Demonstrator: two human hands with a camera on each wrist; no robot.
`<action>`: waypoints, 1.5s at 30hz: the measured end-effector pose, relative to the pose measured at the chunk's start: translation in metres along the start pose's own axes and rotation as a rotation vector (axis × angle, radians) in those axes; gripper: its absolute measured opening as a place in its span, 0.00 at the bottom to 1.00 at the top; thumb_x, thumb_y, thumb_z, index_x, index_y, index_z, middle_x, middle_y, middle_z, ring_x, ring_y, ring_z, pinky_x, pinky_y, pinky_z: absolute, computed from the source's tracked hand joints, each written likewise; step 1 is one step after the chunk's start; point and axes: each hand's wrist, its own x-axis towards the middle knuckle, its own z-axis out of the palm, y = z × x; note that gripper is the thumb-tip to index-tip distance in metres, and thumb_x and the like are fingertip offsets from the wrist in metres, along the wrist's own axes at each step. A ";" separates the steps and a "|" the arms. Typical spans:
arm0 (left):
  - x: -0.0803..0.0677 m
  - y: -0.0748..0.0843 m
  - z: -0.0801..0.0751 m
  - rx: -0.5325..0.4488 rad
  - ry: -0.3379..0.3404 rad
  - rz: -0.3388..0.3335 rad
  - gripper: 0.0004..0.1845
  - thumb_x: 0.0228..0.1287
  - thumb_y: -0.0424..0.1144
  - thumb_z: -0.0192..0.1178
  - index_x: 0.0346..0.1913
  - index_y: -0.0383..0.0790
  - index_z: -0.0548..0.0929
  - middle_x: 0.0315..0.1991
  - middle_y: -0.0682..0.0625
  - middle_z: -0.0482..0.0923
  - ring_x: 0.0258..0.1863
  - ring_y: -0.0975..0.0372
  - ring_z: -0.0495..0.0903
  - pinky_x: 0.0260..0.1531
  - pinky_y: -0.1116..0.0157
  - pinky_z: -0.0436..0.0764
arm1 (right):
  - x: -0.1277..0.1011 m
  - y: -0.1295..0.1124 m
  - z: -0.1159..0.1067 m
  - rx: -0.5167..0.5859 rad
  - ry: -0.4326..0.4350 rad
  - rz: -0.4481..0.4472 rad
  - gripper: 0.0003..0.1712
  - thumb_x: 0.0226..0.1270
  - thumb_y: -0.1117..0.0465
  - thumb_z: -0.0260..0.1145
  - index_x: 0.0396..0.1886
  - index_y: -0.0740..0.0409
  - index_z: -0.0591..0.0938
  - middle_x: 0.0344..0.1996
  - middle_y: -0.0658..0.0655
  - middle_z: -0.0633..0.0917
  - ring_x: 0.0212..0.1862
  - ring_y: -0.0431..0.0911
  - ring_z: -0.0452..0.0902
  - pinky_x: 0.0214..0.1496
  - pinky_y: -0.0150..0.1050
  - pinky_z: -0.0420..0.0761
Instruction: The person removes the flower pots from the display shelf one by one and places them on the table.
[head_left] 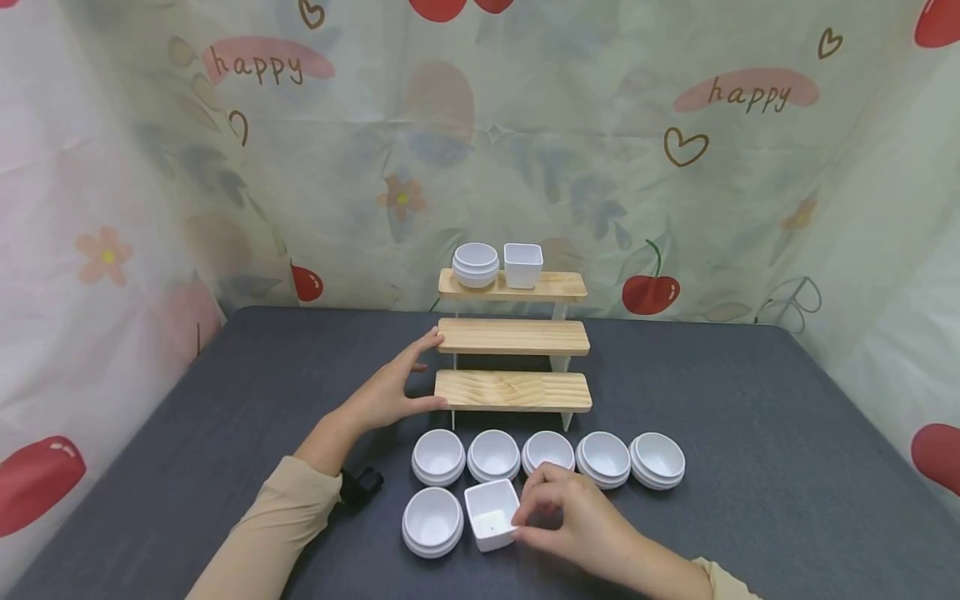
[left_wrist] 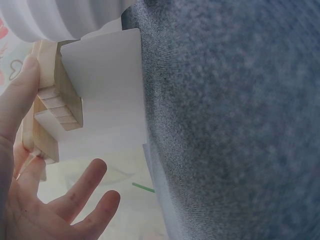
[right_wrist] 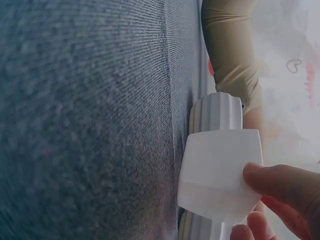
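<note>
While the right hand (head_left: 577, 521) pinches the near-right edge of a white, square, glossy cup (head_left: 491, 510) between thumb and fingers, the left hand (head_left: 382, 396) spreads across the left end of a three-tier stand of pale wooden boards on white supports (head_left: 513, 337). The left thumb touches the bottom board (head_left: 513, 390) and a finger meets the middle board (head_left: 487, 336); in the left wrist view two other fingers extend free of the wood.

The pinched cup is in front of the stand, mouth upward and turned slightly askew, just right of a single white, round, ridged bowl (head_left: 432, 518). Whether its base rests fully on the dark grey-blue, cloth-textured bench (head_left: 750, 500) I cannot tell. Behind these two — directly before the stand — five white, round, ridged bowls (head_left: 493, 456) form a row, the right hand partly overlapping the middle one.

On the top board (head_left: 566, 286) are a white, round, ridged bowl (head_left: 476, 265), left, and a white, square, tapered cup (head_left: 522, 265), right. Beige sleeves (head_left: 262, 525) cover both forearms. A pale curtain printed with cherries, flowers and "happy" (head_left: 555, 158) hangs behind the bench.
</note>
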 end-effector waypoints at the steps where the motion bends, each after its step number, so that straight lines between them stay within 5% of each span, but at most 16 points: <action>1: 0.000 0.000 0.000 0.001 0.000 0.000 0.49 0.50 0.42 0.71 0.72 0.47 0.52 0.76 0.46 0.43 0.62 0.42 0.70 0.62 0.47 0.71 | 0.000 0.000 0.000 -0.005 0.002 -0.007 0.08 0.45 0.63 0.75 0.22 0.47 0.84 0.26 0.43 0.77 0.30 0.32 0.72 0.31 0.24 0.74; 24: -0.001 0.000 0.000 -0.007 0.001 0.007 0.49 0.50 0.42 0.71 0.72 0.46 0.52 0.76 0.44 0.43 0.62 0.42 0.70 0.62 0.47 0.71 | 0.000 -0.012 0.005 -0.135 0.013 -0.030 0.09 0.44 0.61 0.76 0.20 0.43 0.83 0.23 0.39 0.75 0.26 0.30 0.69 0.29 0.15 0.66; 45: -0.001 0.000 0.000 -0.026 0.003 0.022 0.49 0.50 0.41 0.70 0.72 0.46 0.52 0.75 0.43 0.43 0.63 0.42 0.69 0.62 0.48 0.71 | 0.009 -0.011 -0.010 -0.006 0.022 -0.027 0.10 0.47 0.64 0.75 0.31 0.52 0.83 0.26 0.47 0.84 0.28 0.34 0.76 0.32 0.25 0.80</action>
